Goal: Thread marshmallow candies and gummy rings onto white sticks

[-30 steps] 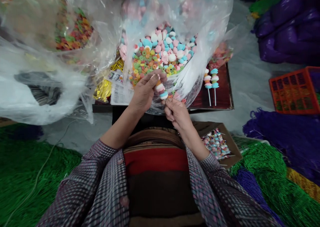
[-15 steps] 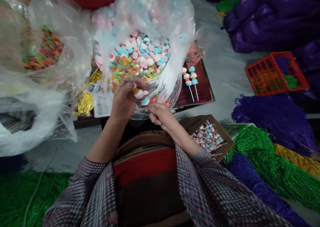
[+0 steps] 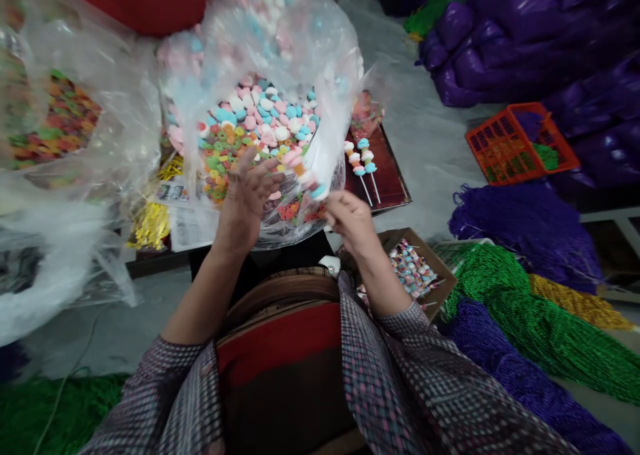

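My right hand (image 3: 353,221) is closed on the lower end of a candy skewer (image 3: 305,175) threaded with pink, orange, white and blue pieces, slightly blurred. My left hand (image 3: 246,201) is open, fingers spread, apart from the skewer and over the front of the candy bag. That clear plastic bag (image 3: 333,108) holds pink, white and blue candies (image 3: 270,111) and small coloured rings (image 3: 220,151). To its right, two finished-looking skewers (image 3: 367,168) lie side by side on the dark red table (image 3: 393,175).
Another bag of gummy rings (image 3: 60,121) is at the left, near yellow ties (image 3: 153,221). A cardboard box (image 3: 443,288) of wrapped skewers stands by my right forearm. An orange basket (image 3: 500,141) and green bead strands (image 3: 535,308) are farther right.
My left hand has let go of the skewer and opened. My right hand has carried the skewer right, away from my left hand. The whole view has shifted.
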Available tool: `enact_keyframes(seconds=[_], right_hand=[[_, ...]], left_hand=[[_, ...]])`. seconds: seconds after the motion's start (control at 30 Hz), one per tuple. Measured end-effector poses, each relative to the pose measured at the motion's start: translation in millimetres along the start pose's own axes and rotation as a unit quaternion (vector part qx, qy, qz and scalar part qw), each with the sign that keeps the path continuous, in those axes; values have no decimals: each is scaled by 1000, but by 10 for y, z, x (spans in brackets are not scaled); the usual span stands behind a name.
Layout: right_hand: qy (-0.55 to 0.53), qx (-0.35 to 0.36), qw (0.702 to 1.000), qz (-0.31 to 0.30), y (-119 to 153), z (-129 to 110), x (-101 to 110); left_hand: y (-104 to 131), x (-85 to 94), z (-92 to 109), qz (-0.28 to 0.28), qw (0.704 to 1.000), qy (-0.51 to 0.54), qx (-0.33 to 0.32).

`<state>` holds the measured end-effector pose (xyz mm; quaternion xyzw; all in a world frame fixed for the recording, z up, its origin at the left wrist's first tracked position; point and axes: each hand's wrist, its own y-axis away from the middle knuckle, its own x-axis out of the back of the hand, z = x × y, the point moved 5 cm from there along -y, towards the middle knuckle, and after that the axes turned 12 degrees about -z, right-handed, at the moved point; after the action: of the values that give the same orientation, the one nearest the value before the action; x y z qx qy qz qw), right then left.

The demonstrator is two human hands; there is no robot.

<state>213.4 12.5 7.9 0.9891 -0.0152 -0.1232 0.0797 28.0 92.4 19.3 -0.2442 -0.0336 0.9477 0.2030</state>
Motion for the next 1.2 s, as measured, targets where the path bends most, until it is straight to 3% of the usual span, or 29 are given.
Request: enact_keyframes(seconds=[0.13, 0.23, 0.4, 0.53, 0.67, 0.83, 0.9, 0.97, 1.07, 1.13, 1.2], right_hand=[[59, 58, 982, 172, -74, -104, 659], [173, 45, 952, 249, -190, -36, 953], [450, -19, 856, 253, -393, 44, 951], [585, -80, 766, 255, -487, 2, 888], [620, -83, 735, 263, -513, -4, 972], [636, 39, 732, 241, -465, -109, 1020], [614, 115, 749, 223, -437, -206, 880], [578, 171, 781, 161, -458, -253, 622], [551, 169, 817, -2, -605, -162, 156], [577, 136, 801, -84, -724, -59, -42], [619, 102, 770, -118, -832, 12, -82]], left_hand=[[24, 158, -78, 38, 999, -15, 4], [53, 228, -142, 40, 999, -19, 20], [77, 247, -172, 31, 999, -36, 13], [74, 301, -164, 47, 997, -67, 7], [82, 457, -140, 75, 991, -112, -16], [111, 589, -104, 103, 983, -151, -22], [121, 563, -107, 108, 981, -159, -11], [130, 509, -125, 107, 978, -176, 5], [139, 428, -164, 87, 969, -229, 24], [144, 396, -189, 60, 957, -283, 30], [152, 386, -209, 33, 940, -338, 29]])
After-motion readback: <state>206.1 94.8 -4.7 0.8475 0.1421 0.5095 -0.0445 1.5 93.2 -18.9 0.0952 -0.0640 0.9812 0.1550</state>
